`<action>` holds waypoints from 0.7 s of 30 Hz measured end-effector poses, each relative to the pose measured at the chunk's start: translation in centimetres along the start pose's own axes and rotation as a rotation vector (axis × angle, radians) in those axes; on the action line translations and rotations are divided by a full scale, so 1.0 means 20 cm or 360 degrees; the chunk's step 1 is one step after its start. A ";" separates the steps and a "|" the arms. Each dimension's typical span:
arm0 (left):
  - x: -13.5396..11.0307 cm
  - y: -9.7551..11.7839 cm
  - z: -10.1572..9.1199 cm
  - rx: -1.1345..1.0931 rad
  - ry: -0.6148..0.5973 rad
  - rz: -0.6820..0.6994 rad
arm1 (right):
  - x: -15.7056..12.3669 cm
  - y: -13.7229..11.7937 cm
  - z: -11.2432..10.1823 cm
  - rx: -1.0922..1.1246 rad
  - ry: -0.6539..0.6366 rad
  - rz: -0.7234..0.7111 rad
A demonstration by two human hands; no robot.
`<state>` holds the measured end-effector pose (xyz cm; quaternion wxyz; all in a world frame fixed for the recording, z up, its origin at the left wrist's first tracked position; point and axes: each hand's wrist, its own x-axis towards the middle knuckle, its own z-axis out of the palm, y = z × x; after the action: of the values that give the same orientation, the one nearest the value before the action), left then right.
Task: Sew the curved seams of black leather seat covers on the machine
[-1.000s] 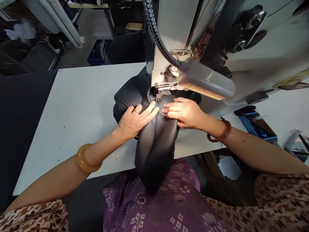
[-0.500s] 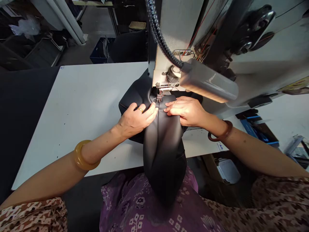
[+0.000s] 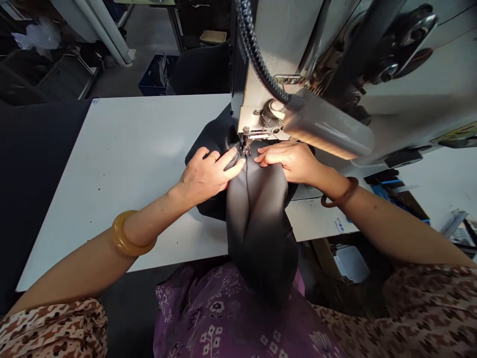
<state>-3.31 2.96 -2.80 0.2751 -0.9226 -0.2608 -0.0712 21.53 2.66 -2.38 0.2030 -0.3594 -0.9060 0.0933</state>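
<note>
Black padded leatherette piece (image 3: pixel 257 233) sits under the presser foot (image 3: pixel 246 145) of an industrial sewing machine (image 3: pixel 283 35), its far part on the white table (image 3: pixel 130 174) and its near part hanging past the table's near edge toward the person's lap. A long crease (image 3: pixel 244 214) runs from the foot toward the person.

Left hand (image 3: pixel 206 174) lies on the piece just left of the foot, fingers spread and flat, not pinching, fingertips near the crease. Right hand (image 3: pixel 286 160) lies just right of the foot, fingers close together and extended, also pressing flat, with no grip. Fingertips of the 2 hands nearly meet at the crease. This placing looks meant to hold the material flat and taut on both sides of the needle area.

Grey lamp housing (image 3: pixel 328 124) hangs right of the foot, on a black gooseneck (image 3: pixel 257 54), apparently to light the work. Amber bangle (image 3: pixel 126 233) on left wrist, brown bangle (image 3: pixel 341 196) on right wrist, gold ring (image 3: pixel 212 157) on left hand. Purple floral garment (image 3: pixel 223 318) at near side. Far side: blue crate (image 3: pixel 152 77) and black chair (image 3: pixel 201 69). Near right, below table: cardboard box (image 3: pixel 324 258).
</note>
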 end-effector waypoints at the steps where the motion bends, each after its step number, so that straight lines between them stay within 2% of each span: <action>1: 0.00 -0.01 0.01 -0.0005 -0.0006 0.0002 | 0.01 0.01 0.00 0.0014 -0.0011 0.0014; 9: -0.03 -0.03 0.04 -0.0172 0.0003 0.0026 | 0.02 0.03 -0.01 0.0078 -0.0071 0.0081; 15: 0.01 -0.06 0.07 -0.0351 -0.0015 -0.0097 | 0.04 0.10 0.00 0.0083 -0.0055 0.0125; 18: -0.06 0.04 0.08 -0.0506 0.0036 -0.0321 | 0.05 0.10 -0.02 0.0117 -0.0064 0.0064; 21: -0.19 0.22 0.12 -0.0605 0.0112 -0.0667 | 0.05 0.01 -0.08 0.0146 -0.0212 -0.0074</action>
<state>-4.17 -0.51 -8.01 0.0852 -0.8806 -0.4180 -0.2062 21.79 3.54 -0.79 0.1605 -0.3215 -0.9205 0.1537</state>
